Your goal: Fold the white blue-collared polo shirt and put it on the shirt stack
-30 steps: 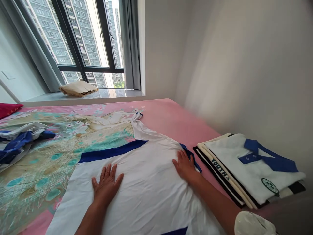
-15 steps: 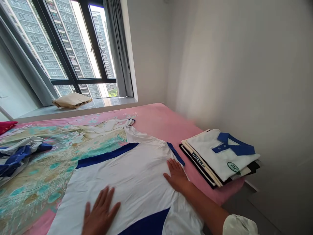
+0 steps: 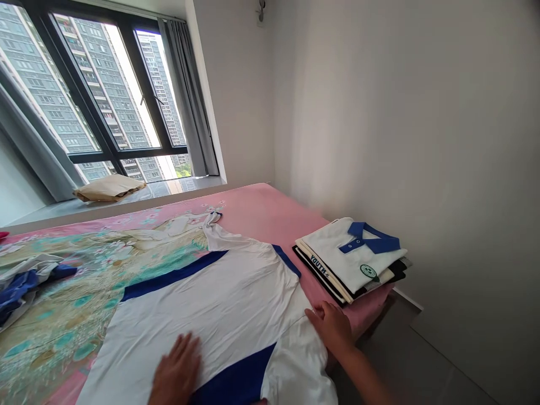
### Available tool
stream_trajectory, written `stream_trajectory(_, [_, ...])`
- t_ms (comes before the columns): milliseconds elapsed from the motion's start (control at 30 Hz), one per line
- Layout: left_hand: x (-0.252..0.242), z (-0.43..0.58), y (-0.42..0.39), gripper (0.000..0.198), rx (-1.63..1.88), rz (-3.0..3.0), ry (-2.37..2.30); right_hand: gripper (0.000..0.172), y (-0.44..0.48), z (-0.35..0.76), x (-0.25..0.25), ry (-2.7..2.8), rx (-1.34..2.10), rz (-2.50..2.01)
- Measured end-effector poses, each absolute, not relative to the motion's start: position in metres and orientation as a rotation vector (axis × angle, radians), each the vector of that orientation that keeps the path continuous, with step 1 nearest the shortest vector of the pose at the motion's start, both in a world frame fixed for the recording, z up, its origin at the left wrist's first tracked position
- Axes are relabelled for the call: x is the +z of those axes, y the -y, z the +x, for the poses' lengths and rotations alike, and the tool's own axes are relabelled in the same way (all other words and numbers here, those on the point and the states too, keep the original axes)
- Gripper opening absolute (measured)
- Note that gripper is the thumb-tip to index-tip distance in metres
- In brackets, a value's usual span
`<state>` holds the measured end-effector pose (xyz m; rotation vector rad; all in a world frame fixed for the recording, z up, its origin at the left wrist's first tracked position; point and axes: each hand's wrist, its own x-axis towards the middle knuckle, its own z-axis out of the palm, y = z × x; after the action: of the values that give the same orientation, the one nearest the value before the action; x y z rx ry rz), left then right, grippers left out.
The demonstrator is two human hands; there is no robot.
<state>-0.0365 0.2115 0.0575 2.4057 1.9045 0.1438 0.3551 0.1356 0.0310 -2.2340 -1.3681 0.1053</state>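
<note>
A white shirt with blue trim (image 3: 236, 298) lies spread on the bed, slightly wrinkled near its shoulder and sleeve. My left hand (image 3: 177, 365) rests palm down on the lower body of the shirt, blurred by motion, its fingers stretched out. At the right edge of the shirt, my right hand (image 3: 333, 329) touches the cloth by the sleeve. Its fingers are bent and the thumb stands apart from them; no clear grip on the fabric shows. One sleeve lies twisted at the far end of the shirt.
A stack of folded clothes, topped by a white polo shirt with blue collar (image 3: 337, 247), sits at the bed's right edge. A crumpled blue-and-white garment (image 3: 31, 284) lies at left on the patterned sheet (image 3: 76, 332). A beige folded bundle (image 3: 109, 187) rests on the windowsill.
My right hand has moved off the shirt's upper part toward its right edge and bent its fingers. My left hand still lies on the shirt. The camera view has shifted.
</note>
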Motion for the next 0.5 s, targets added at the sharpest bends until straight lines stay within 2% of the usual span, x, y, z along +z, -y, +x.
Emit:
stream_trajectory(200, [0.087, 0.130, -0.238, 0.048, 0.262, 2.610, -1.221, 0.034, -0.148, 0.349, 0.044, 1.419, 0.230, -2.303])
stream_trajectory(333, [0.077, 0.188, -0.261, 0.050, 0.113, 2.532, -1.310, 0.035, -0.140, 0.355, 0.032, 1.377, 0.217, -2.298])
stream_trajectory(500, [0.038, 0.200, -0.272, 0.055, 0.222, 2.640, -1.412, 0.032, -0.136, 0.364, 0.037, 1.362, 0.365, -2.366])
